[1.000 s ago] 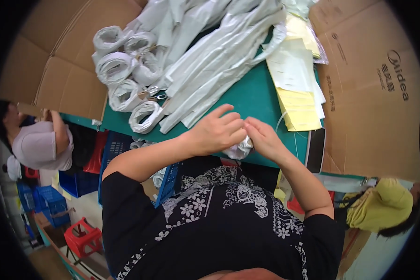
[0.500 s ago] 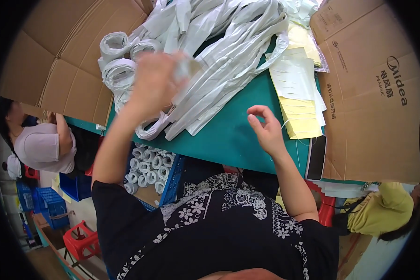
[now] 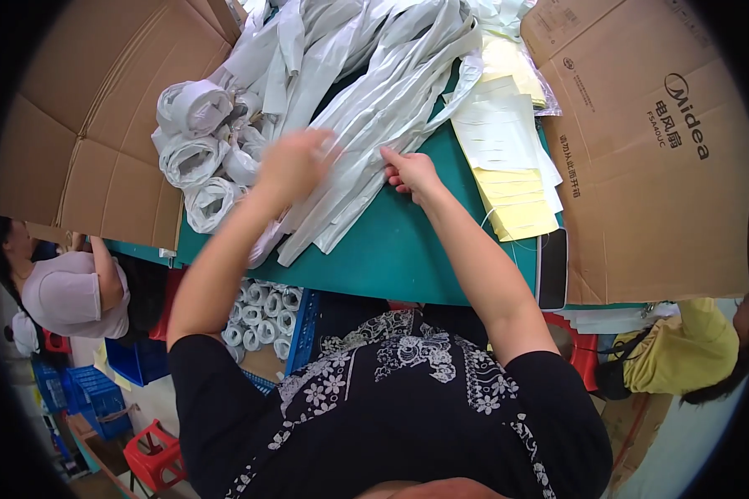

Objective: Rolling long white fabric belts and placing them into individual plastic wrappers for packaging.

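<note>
Long white strips of thin, creased material (image 3: pixel 383 100) lie in a loose bundle across the green table. My left hand (image 3: pixel 298 166) is over the left side of the bundle, its fingers smeared by motion; whether it holds a strip cannot be made out. At the bundle's right edge is my right hand (image 3: pixel 412 176), its thumb stretched toward the strips and its fingers loosely curled apart from the thumb. Nothing shows in its grasp. Several rolled-up white strips (image 3: pixel 193 158) are heaped left of my left hand.
Yellow and white slips (image 3: pixel 516 200) lie right of the strips, with a phone (image 3: pixel 553 270) below them. Cardboard boxes (image 3: pixel 641 208) flank both sides. Below the table edge, a blue crate (image 3: pixel 305 320) holds many rolls. Two people sit nearby, left and right; a red stool (image 3: pixel 154 457) stands lower left.
My right hand has moved up and left to the edge of the strips. My left hand has come slightly lower, still blurred. The whole view has shifted a little.
</note>
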Demonstrator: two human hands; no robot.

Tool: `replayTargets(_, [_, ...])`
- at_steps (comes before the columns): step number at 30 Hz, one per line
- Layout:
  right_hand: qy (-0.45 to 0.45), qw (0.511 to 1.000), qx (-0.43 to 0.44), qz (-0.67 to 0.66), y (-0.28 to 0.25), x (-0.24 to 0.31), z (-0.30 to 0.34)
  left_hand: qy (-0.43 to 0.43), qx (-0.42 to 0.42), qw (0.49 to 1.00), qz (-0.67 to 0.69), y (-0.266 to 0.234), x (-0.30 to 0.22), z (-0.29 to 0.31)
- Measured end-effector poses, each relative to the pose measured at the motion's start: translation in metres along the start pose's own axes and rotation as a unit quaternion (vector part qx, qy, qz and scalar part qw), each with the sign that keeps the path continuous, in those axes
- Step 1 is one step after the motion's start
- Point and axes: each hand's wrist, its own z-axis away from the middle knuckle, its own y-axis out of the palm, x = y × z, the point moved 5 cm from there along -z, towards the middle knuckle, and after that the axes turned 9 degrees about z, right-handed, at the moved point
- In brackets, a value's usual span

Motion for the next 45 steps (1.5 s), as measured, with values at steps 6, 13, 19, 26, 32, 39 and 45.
replayTargets(6, [-0.038,0.983,0.041,-0.173,-0.003,0.0,0.009,-0.076,0.061,0.991,0.087,0.07,-0.012,0.01])
replayTargets(13, [-0.109,0.971,0.099,-0.187,-0.006,0.007,0.021,-0.229,-0.018,0.85,0.473,0.068,-0.002,0.041])
replayTargets(19, [-0.125,0.973,0.004,-0.191,-0.024,0.002,0.013,-0.272,-0.064,0.875,0.394,0.036,0.005,0.197])
replayTargets(26, [-0.117,0.964,0.023,-0.237,-0.012,-0.003,0.027,-0.239,-0.192,0.794,0.524,0.081,-0.03,0.234])
replayTargets(32, [-0.072,0.95,0.111,-0.285,-0.013,-0.022,0.035,-0.278,-0.218,0.704,0.616,0.09,-0.012,0.253])
replayTargets(39, [-0.104,0.926,0.127,-0.341,-0.007,-0.034,0.023,-0.409,-0.156,0.517,0.736,0.111,-0.025,0.259])
replayTargets(45, [-0.115,0.889,0.177,-0.406,-0.002,-0.031,0.034,-0.441,-0.172,0.416,0.776,0.122,-0.01,0.257])
